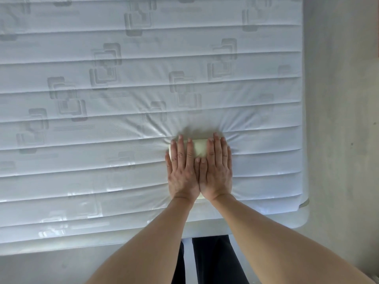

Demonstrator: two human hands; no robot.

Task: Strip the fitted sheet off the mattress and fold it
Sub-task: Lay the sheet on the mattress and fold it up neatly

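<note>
Now your left hand (182, 171) and right hand (216, 171), fingers straight, press flat side by side on the small pale-yellow folded fabric sheet (200, 149), likely flattening creases against the white quilted mattress (102, 99).

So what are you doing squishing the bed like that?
A person presses both hands flat on a small pale folded bundle, probably the folded sheet, lying on the bare quilted mattress. The left hand and right hand sit side by side with straight fingers, pushing it into the mattress. The folding looks nearly finished.
</note>
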